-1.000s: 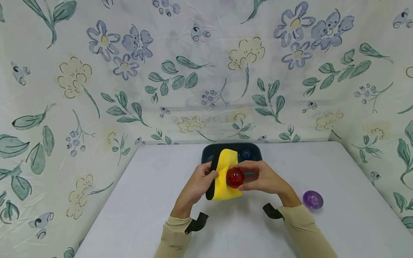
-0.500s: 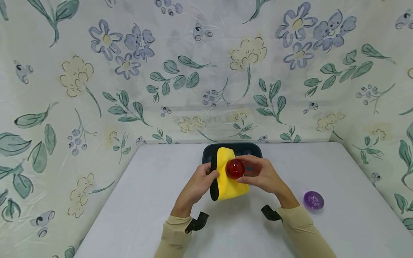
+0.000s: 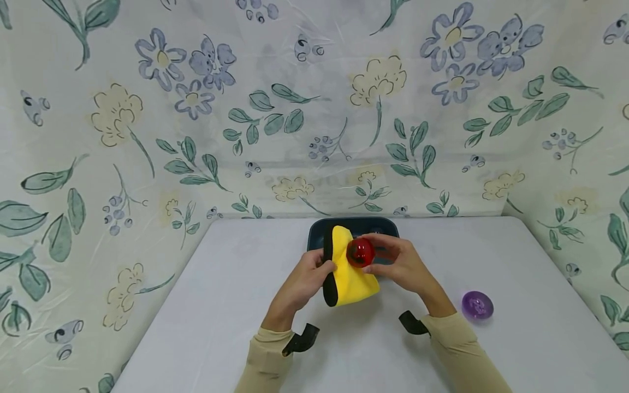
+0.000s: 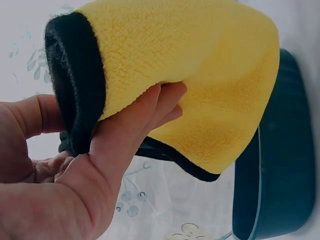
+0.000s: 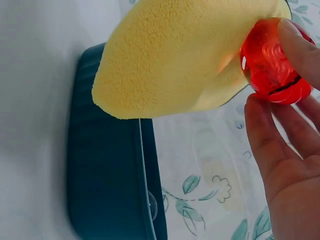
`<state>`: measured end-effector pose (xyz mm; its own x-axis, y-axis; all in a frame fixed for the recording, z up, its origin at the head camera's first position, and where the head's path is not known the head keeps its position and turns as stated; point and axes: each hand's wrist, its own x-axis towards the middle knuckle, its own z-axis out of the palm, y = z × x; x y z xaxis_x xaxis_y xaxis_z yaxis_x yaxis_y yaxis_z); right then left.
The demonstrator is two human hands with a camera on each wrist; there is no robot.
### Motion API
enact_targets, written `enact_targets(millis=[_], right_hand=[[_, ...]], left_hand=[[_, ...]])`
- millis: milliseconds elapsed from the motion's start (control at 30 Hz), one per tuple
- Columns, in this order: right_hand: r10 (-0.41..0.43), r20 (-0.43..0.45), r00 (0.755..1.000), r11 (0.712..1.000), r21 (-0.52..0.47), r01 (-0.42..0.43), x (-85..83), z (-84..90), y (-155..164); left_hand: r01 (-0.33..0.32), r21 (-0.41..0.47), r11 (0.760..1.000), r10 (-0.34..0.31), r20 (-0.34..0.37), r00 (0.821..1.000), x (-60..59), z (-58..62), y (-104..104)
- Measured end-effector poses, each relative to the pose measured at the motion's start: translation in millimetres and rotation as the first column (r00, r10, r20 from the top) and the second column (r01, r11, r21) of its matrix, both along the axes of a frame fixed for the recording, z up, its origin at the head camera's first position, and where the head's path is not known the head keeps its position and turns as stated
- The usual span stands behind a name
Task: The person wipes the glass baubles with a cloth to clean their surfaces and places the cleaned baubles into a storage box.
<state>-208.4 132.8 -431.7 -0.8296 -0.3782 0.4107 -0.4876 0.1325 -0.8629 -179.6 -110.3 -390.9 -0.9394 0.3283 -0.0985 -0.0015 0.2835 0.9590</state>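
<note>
My left hand (image 3: 307, 278) pinches a folded yellow cloth (image 3: 346, 281) with black edging between thumb and fingers. In the left wrist view, the fingers lie against the fleecy side of the cloth (image 4: 190, 50). My right hand (image 3: 405, 266) holds a see-through red ball (image 3: 361, 252) by its fingertips and thumb. In the right wrist view, the red ball (image 5: 275, 62) is beside the cloth (image 5: 175, 60), with a dark line showing on it. Whether ball and cloth touch is hard to tell. Part of the cloth hides the dark teal bin (image 3: 314, 232) behind.
A see-through purple ball (image 3: 477, 305) lies on the white table (image 3: 211, 305), right of my right forearm. Inside the teal bin (image 5: 110, 175) a clear round thing (image 5: 152, 205) partly shows. A flowered curtain (image 3: 314, 109) hangs behind the table and along its sides.
My right hand has moved slightly up and away with the red ball, turning it a little. The cloth's lower edge has swung right. My left hand has barely shifted.
</note>
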Motion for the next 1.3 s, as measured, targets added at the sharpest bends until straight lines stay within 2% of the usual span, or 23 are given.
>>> enact_targets(millis=[333,700,1100,1300], right_hand=[[-0.009,0.054,0.998,0.999,0.043,0.006,-3.2,-2.0,7.1],[0.016,0.115,0.993,0.992,0.126,-0.031,-4.6,-3.8,8.8],[0.029,0.144,0.989,0.990,0.129,-0.048,-6.1,-3.0,14.7],[0.070,0.144,0.987,0.990,0.110,-0.086,-4.8,-1.4,17.8]], left_hand=[[0.010,0.011,1.000,-0.010,-0.013,1.000,1.4,1.4,1.9],[0.000,0.014,1.000,0.001,-0.032,0.999,6.9,4.5,3.6],[-0.023,0.042,0.999,0.025,-0.046,0.999,7.4,5.1,5.3],[-0.028,0.040,0.999,0.029,-0.037,0.999,7.2,5.2,4.9]])
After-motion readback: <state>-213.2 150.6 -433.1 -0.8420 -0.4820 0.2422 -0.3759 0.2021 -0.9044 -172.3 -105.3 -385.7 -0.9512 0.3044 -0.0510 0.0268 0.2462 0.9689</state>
